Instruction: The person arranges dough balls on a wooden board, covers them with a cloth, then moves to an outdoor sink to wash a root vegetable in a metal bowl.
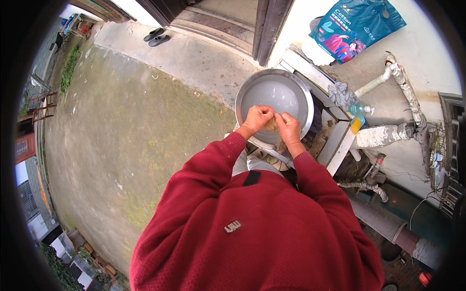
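Note:
Both my hands are over the near side of a round metal basin (310,105) that holds cloudy water. My left hand (259,118) and my right hand (288,128) have their fingertips pinched close together on a brown, fibrous piece (271,126). Part of the brown material hangs below my right palm, near the basin's rim. What exactly the material is, I cannot tell. The hands hide the middle of the near rim.
Right of the basin runs a white-edged ledge (340,143) with a grey rag (341,94), a pump bottle (359,108) and a yellow sponge (357,126). Wrapped pipes (382,137) line the wall. Dark slippers (158,40) lie by the doorway.

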Motion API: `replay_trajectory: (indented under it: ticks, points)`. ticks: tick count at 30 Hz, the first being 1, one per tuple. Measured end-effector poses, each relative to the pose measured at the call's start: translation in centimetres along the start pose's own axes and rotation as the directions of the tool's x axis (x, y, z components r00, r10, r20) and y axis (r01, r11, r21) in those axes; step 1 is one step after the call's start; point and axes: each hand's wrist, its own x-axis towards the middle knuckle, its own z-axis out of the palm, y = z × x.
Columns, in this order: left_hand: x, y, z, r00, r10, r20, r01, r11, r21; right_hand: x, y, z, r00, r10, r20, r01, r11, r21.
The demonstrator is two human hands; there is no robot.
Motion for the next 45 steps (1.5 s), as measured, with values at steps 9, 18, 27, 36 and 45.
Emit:
replay_trajectory:
  ticks: [9, 18, 27, 36, 45]
  points:
    - [0.8, -1.0, 0.0, 0.997, -0.046, 0.057, 0.047, 0.999, -0.022, 0.1, 0.9, 0.1, 0.999, -0.021, 0.024, 0.023, 0.996, -0.082]
    - [1.6, -1.1, 3.5, 0.902, -0.428, 0.054, 0.312, 0.562, -0.766, -0.9, -1.9, 1.6, 0.909, -0.190, 0.370, 0.386, 0.717, -0.581]
    - [3.3, -1.9, 3.1, 0.604, -0.752, 0.262, 0.624, 0.242, -0.743, 5.7, 6.8, 3.5, 0.926, 0.325, 0.192, -0.306, 0.944, -0.124]
    - [5.1, -4.1, 0.1, 0.776, -0.053, 0.628, 0.621, 0.234, -0.748, 3.9, 1.4, 2.6, 0.711, 0.544, 0.446, -0.648, 0.258, 0.717]
    - [5.0, -3.1, 2.4, 0.799, -0.596, 0.074, 0.288, 0.273, -0.918, 6.3, 0.1, 3.0, 0.913, 0.039, 0.406, 0.219, 0.792, -0.570]
